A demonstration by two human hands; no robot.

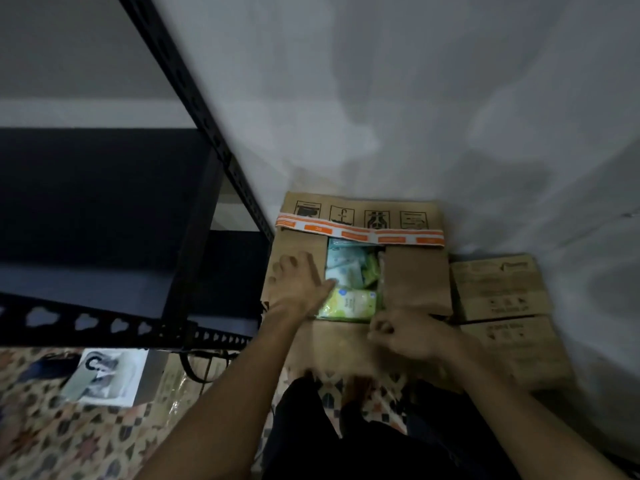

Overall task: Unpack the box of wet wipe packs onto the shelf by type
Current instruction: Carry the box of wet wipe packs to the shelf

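Observation:
An open cardboard box [415, 282] sits on the floor against the wall, its flaps folded out and orange tape across the far flap. Inside lie blue-and-white wipe packs [344, 266] and a yellow-green pack [351, 304] at the near side. My left hand [299, 284] lies flat with spread fingers on the left flap, its thumb reaching toward the packs. My right hand [405, 336] is loosely curled at the near flap's edge; what it holds, if anything, is blurred. The black metal shelf [104, 209] stands to the left.
Two closed cardboard boxes [502, 289] are stacked to the right of the open one. A white package [107, 375] and a cable lie on the patterned tile floor under the shelf. The grey wall is right behind the box. My legs are at the bottom.

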